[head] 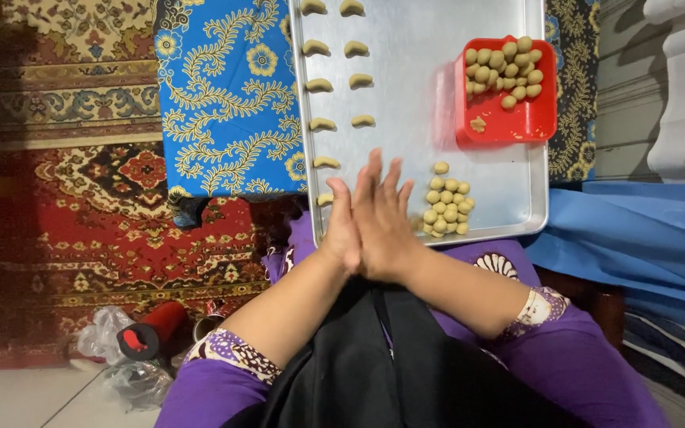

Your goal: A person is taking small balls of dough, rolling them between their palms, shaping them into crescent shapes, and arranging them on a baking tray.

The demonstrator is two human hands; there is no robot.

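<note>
My left hand and my right hand are pressed flat together, palm to palm, over the near edge of a metal baking tray. Whatever lies between the palms is hidden. Just right of my hands a heap of small dough balls sits on the tray. Two rows of crescent-shaped dough pieces run along the tray's left side. A red square container at the tray's far right holds several more dough balls.
The tray rests on a low table under a blue cloth with yellow floral print. A red patterned carpet covers the floor to the left. A red-and-black cylinder and crumpled plastic lie near my left elbow. Blue fabric lies at the right.
</note>
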